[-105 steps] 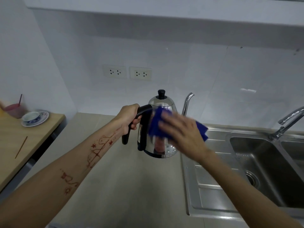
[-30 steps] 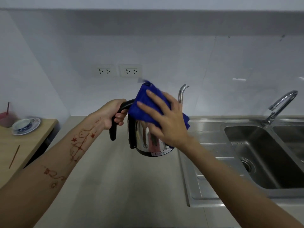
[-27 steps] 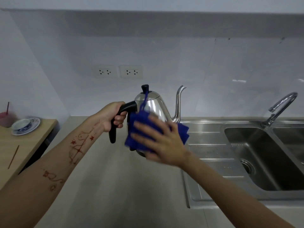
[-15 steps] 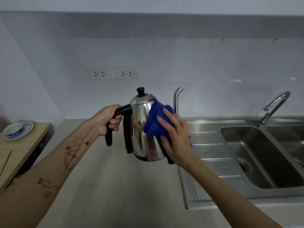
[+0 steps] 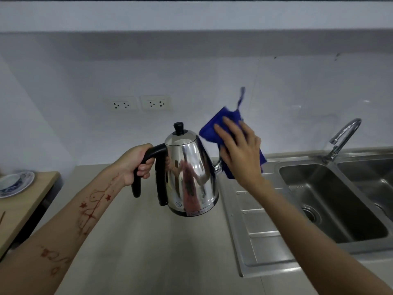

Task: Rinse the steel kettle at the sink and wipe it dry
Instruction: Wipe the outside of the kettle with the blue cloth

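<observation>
The shiny steel kettle [image 5: 190, 177] with a black lid knob hangs upright in the air above the counter. My left hand [image 5: 136, 161] grips its black handle. My right hand [image 5: 239, 150] presses a blue cloth [image 5: 214, 128] against the kettle's spout side, to the right of the body. The cloth and hand hide the spout almost fully. A blue loop of the cloth sticks up above my fingers.
The steel sink [image 5: 331, 201] with its draining board [image 5: 261, 235] lies to the right, and the curved tap [image 5: 344, 137] stands behind it. A grey counter [image 5: 148, 241] is below the kettle. A wooden table at the left carries a cup on a saucer [image 5: 14, 183]. Two wall sockets [image 5: 141, 104] sit behind.
My right hand has slid the blue cloth from the kettle's front body up and right onto the spout. The kettle stays held in my left hand, its body now uncovered.
</observation>
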